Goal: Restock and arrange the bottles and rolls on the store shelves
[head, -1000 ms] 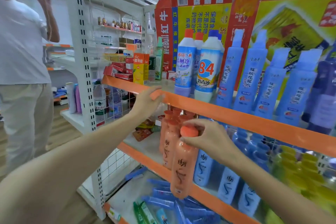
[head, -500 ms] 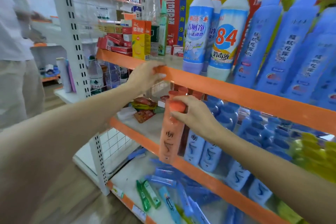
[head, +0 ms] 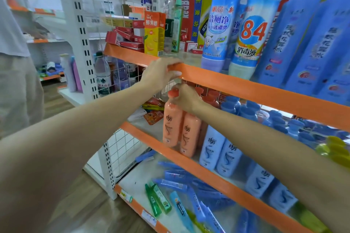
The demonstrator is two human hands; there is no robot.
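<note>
My right hand (head: 186, 98) grips the red cap of an orange bottle (head: 171, 125) that stands at the left front of the middle shelf (head: 144, 131), beside a second orange bottle (head: 190, 135). More orange bottles stand behind them. My left hand (head: 161, 73) holds the orange front edge of the upper shelf (head: 236, 83), fingers curled over it. Light blue bottles (head: 220, 152) of the same kind stand to the right.
The upper shelf carries tall cleaner bottles (head: 217, 30), blue bottles (head: 303, 39) and a yellow juice carton (head: 153, 34). Blue tubes and green bottles (head: 158, 199) lie on the bottom shelf. A white upright (head: 79, 30) stands left. A person in a white shirt (head: 11, 24) is at the far left.
My right hand has carried the orange bottle in from in front of the shelf edge and stood it on the middle shelf beside the others. My left hand stays on the upper shelf edge.
</note>
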